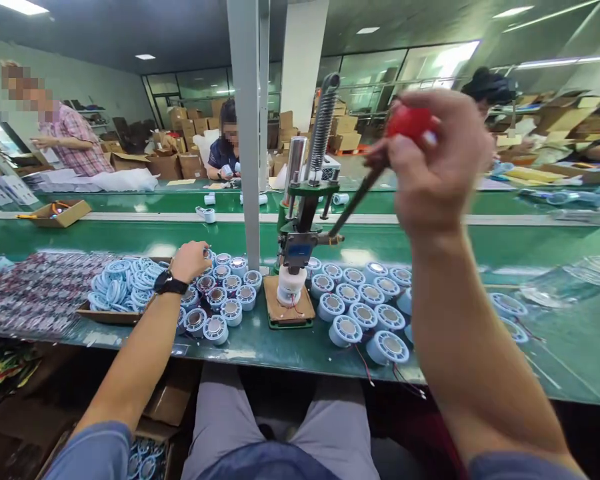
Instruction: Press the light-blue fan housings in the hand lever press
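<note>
High on the right, my right hand point(437, 160) is closed round the red knob point(411, 123) of the lever of a hand press point(300, 247). Under the press ram, a white and light-blue round part point(289, 293) with thin red wires sits on a brown base plate point(275, 313). My left hand point(191, 261), wearing a black watch, reaches to the back of the left group of light-blue round parts with metal discs point(215, 329). Its fingers are curled at the rim of one light-blue part point(209, 254), partly hidden by the hand.
Right of the press stands another group of light-blue round parts point(363, 315), some with wires hanging over the edge. A tray of light-blue rings point(125, 283) lies left, beside rows of small wired parts point(35, 287). A grey post point(247, 133) rises behind. Other people work across the green bench point(180, 233).
</note>
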`<state>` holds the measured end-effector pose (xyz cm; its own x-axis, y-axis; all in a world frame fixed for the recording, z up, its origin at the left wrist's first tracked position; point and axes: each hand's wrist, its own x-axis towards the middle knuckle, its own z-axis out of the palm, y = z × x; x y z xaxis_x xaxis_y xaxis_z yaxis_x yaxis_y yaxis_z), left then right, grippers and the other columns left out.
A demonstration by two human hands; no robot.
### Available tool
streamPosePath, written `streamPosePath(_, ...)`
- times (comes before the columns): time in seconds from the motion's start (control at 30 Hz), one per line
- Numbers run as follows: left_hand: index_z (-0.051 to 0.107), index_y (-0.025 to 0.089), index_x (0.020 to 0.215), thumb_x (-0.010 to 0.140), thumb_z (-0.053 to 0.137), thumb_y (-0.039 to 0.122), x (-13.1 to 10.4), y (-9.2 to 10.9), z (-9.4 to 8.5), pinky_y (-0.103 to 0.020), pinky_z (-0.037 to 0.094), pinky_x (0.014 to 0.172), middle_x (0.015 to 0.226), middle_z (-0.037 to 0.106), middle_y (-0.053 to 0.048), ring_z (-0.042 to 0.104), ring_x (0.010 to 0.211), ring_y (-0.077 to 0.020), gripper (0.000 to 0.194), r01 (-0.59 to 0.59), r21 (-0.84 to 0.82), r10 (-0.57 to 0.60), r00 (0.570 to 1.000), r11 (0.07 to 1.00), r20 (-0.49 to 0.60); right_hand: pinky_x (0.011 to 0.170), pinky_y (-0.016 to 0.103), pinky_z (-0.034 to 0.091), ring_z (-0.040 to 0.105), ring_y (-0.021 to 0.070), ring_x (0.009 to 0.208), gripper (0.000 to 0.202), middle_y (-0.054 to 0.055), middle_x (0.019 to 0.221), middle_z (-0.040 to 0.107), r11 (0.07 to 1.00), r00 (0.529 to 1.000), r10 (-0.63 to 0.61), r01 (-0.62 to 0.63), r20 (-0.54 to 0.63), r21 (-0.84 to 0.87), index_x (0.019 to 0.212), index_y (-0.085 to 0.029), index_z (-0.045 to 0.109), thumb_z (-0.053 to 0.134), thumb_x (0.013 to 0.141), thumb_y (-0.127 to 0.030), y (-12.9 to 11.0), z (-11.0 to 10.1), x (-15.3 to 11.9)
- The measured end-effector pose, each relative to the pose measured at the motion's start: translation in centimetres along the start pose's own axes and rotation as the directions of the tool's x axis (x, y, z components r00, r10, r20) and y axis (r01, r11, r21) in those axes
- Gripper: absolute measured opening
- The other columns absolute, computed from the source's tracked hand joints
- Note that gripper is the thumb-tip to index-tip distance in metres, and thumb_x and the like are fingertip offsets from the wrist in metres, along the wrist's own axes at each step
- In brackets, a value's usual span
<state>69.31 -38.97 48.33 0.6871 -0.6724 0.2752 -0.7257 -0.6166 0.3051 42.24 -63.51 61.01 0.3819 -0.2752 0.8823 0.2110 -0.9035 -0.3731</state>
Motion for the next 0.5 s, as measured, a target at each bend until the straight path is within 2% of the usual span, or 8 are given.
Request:
streamPosePath(0.07,0.066,0.015,0.092,0.078,0.062,0.018,-2.9,2.6,0.8,-0.041,0.050,0.089,0.082,0.067,-0.006,0.065,0.087,-0.0244,0.015,-0.070,0.017,0.070,0.997,0.997,0.015,0.087,0.024,0.054,0.060,0.0082,0.098,0.042,0.011,0.136,0.047,0.999,1.000,0.028,-0.028,-0.004,0.035,0.137,-0.017,0.039,0.042,0.095,-0.016,1.8,1.6,3.1)
streamPosePath(0.13,0.068,0.021,0.090,0.073,0.067,0.021,-7.0,5.2,2.5,-0.034,0.051,0.079,0.083,0.067,-0.006,0.064,0.081,-0.0235,0.017,-0.166,0.001,0.165,0.984,0.986,0.069,0.093,0.028,0.053,0.057,0.0117,0.110,0.052,0.011,0.142,0.041,1.000,0.999,0.001,0.000,-0.048,0.014,0.145,-0.019,0.031,0.044,0.094,-0.019,2.6,3.6,1.7)
streamPosePath(0.17,0.068,0.022,0.093,0.072,0.068,0.021,-9.1,6.4,3.6,-0.032,0.051,0.077,0.087,0.067,-0.007,0.065,0.082,-0.0239,0.021,-0.230,-0.018,0.230,0.967,0.973,0.113,0.097,0.033,0.052,0.055,0.0149,0.117,0.056,0.011,0.144,0.039,1.000,0.993,-0.019,0.020,-0.118,0.013,0.147,-0.022,0.027,0.045,0.095,-0.022,2.6,4.7,-0.5)
streamPosePath(0.23,0.068,0.022,0.099,0.073,0.067,0.021,-12.8,8.1,6.2,-0.033,0.051,0.074,0.087,0.067,-0.008,0.066,0.082,-0.0256,0.026,-0.226,-0.026,0.227,0.958,0.974,0.174,0.103,0.040,0.050,0.051,0.0197,0.126,0.057,0.010,0.143,0.040,0.999,0.961,-0.003,0.018,-0.276,0.051,0.148,-0.028,0.026,0.046,0.094,-0.027,2.1,6.9,-6.8)
streamPosePath(0.3,0.066,0.019,0.110,0.076,0.065,0.021,-15.2,9.2,8.6,-0.036,0.053,0.078,0.093,0.068,-0.010,0.066,0.089,-0.0282,0.033,-0.193,-0.019,0.193,0.965,0.981,0.177,0.106,0.043,0.048,0.049,0.0221,0.128,0.059,0.011,0.140,0.043,0.988,0.933,0.136,-0.102,-0.334,0.116,0.147,-0.028,0.029,0.051,0.092,-0.029,1.7,9.3,-14.0)
streamPosePath(0.4,0.058,0.017,0.129,0.083,0.062,0.025,-16.1,9.1,10.3,-0.039,0.053,0.089,0.113,0.067,-0.013,0.064,0.105,-0.0289,0.047,-0.204,-0.041,0.207,0.975,0.978,0.083,0.107,0.044,0.046,0.051,0.0261,0.128,0.077,0.017,0.142,0.043,0.897,0.886,0.433,-0.404,-0.168,0.180,0.149,-0.019,0.026,0.063,0.084,-0.036,2.1,12.8,-22.0)
streamPosePath(0.43,0.054,0.018,0.133,0.086,0.061,0.028,-15.8,8.4,10.1,-0.039,0.052,0.092,0.119,0.066,-0.013,0.063,0.110,-0.0282,0.049,-0.221,-0.054,0.223,0.974,0.974,0.036,0.106,0.044,0.047,0.054,0.0265,0.125,0.084,0.019,0.140,0.046,0.849,0.853,0.514,-0.493,-0.088,0.189,0.150,-0.016,0.025,0.066,0.080,-0.037,2.4,13.8,-23.4)
streamPosePath(0.5,0.054,0.020,0.134,0.091,0.055,0.032,-14.2,5.8,8.3,-0.040,0.050,0.099,0.126,0.064,-0.012,0.061,0.116,-0.0269,0.045,-0.229,-0.056,0.224,0.971,0.972,-0.079,0.102,0.041,0.050,0.061,0.0250,0.115,0.089,0.018,0.131,0.056,0.765,0.785,0.619,-0.610,0.022,0.208,0.150,-0.014,0.025,0.068,0.076,-0.038,3.3,15.3,-24.7)
